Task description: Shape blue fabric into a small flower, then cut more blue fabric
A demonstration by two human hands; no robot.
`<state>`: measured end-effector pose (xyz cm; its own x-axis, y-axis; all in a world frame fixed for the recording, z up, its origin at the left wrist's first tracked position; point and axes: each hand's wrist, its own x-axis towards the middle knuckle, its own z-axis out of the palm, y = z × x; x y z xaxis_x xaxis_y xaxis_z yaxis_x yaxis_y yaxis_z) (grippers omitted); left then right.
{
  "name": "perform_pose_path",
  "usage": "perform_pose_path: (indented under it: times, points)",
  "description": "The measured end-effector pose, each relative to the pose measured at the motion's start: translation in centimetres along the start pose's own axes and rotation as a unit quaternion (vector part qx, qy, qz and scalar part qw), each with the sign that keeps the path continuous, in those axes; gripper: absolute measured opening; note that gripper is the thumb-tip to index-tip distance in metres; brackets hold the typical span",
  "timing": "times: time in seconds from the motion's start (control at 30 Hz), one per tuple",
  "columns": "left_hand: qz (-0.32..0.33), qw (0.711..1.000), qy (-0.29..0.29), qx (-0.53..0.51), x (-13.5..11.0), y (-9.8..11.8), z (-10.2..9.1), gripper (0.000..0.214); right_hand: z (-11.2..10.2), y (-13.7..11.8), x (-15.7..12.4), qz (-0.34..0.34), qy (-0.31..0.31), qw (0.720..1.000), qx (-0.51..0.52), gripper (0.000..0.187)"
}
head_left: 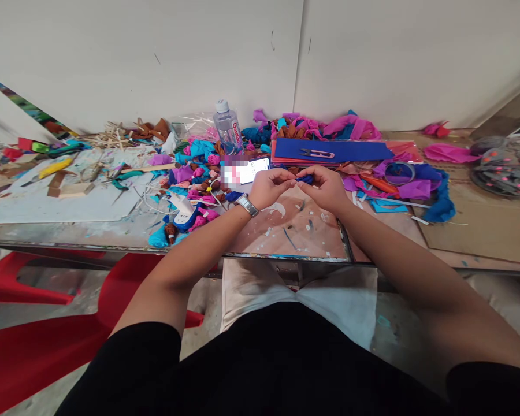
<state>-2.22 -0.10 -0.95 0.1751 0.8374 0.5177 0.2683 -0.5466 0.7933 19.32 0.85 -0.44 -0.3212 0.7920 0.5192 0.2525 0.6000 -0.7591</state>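
Both my hands meet over the middle of the table, closed around a small piece of dark blue crepe paper (304, 179). My left hand (272, 188), with a watch (247, 205) on its wrist, pinches from the left side. From the right, my right hand (325, 188) grips the same piece with thumb and fingers. Part of the paper is hidden by the fingers. A lit phone (255, 169) lies just behind my left hand. Past the hands, thread snips (317, 153) rest on a stack of blue sheets (355, 150).
A water bottle (227, 128) stands among crumpled coloured paper pieces (203, 151). Left are a power strip (185, 218), a yellow-handled cutter (54, 167) and wooden sticks (112, 136). Right are a roll of tape (399, 173) and a dark mesh bundle (505, 167). Red chairs (125, 289) stand below left.
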Motion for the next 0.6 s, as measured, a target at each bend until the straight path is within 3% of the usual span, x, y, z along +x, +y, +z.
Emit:
perform_pose_path:
  times: [0.47, 0.6]
  points:
    - [0.008, 1.000, -0.002, -0.023, -0.18, 0.09, 0.40, 0.048, 0.04, -0.21, -0.03, -0.020, 0.021, 0.999, -0.018, 0.018]
    - [0.016, 1.000, 0.002, -0.010, -0.18, 0.26, 0.25, 0.046, 0.01, -0.39, -0.03, -0.013, 0.008, 1.000, -0.001, 0.024]
